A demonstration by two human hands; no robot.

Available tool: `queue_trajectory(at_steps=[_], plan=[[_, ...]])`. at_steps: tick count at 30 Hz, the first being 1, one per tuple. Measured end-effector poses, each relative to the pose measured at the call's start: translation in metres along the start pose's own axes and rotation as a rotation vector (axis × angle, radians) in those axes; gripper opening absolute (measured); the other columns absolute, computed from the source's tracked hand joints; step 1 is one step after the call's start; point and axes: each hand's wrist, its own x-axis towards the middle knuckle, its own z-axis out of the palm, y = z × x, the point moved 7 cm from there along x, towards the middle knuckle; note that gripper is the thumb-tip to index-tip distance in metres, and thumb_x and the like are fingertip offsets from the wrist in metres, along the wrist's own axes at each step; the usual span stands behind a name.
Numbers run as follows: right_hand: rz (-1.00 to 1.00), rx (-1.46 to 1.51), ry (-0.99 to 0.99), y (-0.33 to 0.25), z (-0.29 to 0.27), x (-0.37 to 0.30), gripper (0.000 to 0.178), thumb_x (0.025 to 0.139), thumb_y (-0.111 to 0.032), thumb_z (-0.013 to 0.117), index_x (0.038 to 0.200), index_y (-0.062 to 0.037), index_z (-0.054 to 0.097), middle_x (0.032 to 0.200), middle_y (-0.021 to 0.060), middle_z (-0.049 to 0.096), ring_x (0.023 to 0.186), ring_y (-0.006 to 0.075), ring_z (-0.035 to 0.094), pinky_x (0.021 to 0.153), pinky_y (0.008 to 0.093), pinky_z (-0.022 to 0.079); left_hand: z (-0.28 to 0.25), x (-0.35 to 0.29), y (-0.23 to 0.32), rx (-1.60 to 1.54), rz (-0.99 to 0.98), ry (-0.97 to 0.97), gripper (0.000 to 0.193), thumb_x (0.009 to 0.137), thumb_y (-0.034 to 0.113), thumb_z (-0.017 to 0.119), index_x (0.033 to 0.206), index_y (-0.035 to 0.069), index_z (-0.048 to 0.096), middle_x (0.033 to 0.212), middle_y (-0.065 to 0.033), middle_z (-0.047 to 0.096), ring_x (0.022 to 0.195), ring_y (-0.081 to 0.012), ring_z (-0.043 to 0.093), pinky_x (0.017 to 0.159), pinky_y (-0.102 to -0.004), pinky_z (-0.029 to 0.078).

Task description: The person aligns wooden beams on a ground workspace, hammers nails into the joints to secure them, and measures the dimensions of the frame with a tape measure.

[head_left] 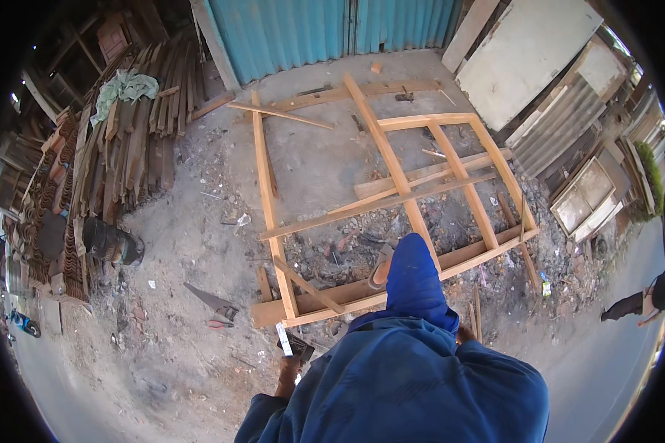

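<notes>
Left hand is closed around a small tool at lower centre of the view, just below the near left corner of the wooden frame. The tool has a dark head and a pale narrow strip beside it; its exact kind cannot be told at this size. Its long axis runs roughly near to far, with the head end pointing away from the person toward the frame's near rail. The hand grips the lower end; the tool is held clear of the ground, just short of the frame. Right hand is mostly hidden behind the blue-clad knee, only a small part showing at the knee's right side; whether it is open or closed cannot be told. The person's leg in blue trousers extends forward, foot in a sandal resting on the frame's near rail. The frame lies flat on the dirt ground, a large rectangle of pale timber with its long side running from lower left to upper right, crossed by several inner rails and a diagonal brace. A handsaw lies on the ground left of the frame's near corner, blade pointing up and left. Stacked planks lie far left with a green cloth on top. A blue corrugated wall stands behind. Another person's legs show at the right rim.
</notes>
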Motion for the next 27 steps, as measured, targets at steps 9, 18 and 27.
queue_trajectory(at_steps=[9, 18, 27], plan=[[-0.041, -0.116, 0.008, -0.064, -0.070, 0.074, 0.067, 0.069, -0.050, 0.084, 0.107, 0.0048, 0.073, 0.104, 0.0228, 0.074, 0.100, 0.0323, 0.072, 0.085, 0.0413, 0.055, 0.028, 0.029, 0.048, 0.037, 0.010, 0.021, 0.022, 0.087, 0.022, 0.061, 0.075, 0.005, 0.065, 0.059, -0.0055, 0.059, 0.042, -0.0134, 0.050, 0.038, -0.0298, 0.037], [-0.207, -0.239, -0.125, -0.231, -0.214, 0.169, 0.068, 0.073, -0.054, 0.077, 0.114, -0.0001, 0.072, 0.112, 0.0244, 0.072, 0.105, 0.0365, 0.070, 0.089, 0.0437, 0.054, 0.030, 0.041, 0.161, -0.072, -0.161, 0.276, 0.022, 0.087, 0.025, 0.063, 0.078, 0.004, 0.065, 0.059, -0.0052, 0.059, 0.042, -0.0132, 0.051, 0.038, -0.0293, 0.038], [-0.271, -0.273, -0.123, -0.292, -0.315, 0.262, 0.066, 0.078, -0.050, 0.075, 0.109, 0.0082, 0.070, 0.104, 0.0271, 0.072, 0.101, 0.0394, 0.071, 0.084, 0.0456, 0.055, 0.065, 0.130, 0.277, -0.350, 0.050, 0.308, 0.024, 0.086, 0.026, 0.063, 0.078, 0.004, 0.062, 0.060, -0.0047, 0.058, 0.039, -0.0125, 0.046, 0.036, -0.0276, 0.037]])
